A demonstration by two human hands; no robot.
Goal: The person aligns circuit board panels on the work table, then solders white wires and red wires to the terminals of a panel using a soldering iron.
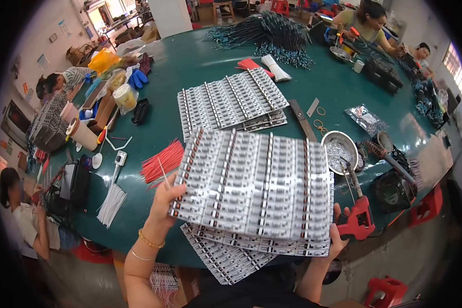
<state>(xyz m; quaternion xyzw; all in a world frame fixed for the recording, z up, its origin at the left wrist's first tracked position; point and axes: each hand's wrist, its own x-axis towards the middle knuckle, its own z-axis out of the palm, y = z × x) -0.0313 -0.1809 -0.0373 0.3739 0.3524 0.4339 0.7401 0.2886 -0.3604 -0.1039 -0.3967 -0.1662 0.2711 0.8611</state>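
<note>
The left hand (163,201) and the right hand (336,241) hold between them a wide grey-and-white panel (246,185) with rows of small parts, raised and tilted above the near edge of the green desk (159,118). The left grip is closed around the left edge, with the thumb on the top face; a thin white strip (162,170) stands up beside these fingers, and I cannot tell if it is pinched. The right grip is closed at the lower right corner; how its hidden fingers press underneath, I cannot tell. More panels (226,256) lie fanned out directly below, and whether some of them are also carried is not clear. In my judgement, the main danger is slipping: if one grip becomes loose, the panel could bend or slide over the near edge. The lower panels, being uneven, could be dragged too. On the right, a red gun-shaped tool (359,220) lies just beside the fingers, so a sideways swing might knock it. A low left edge could also scatter the red strips (161,161).
</note>
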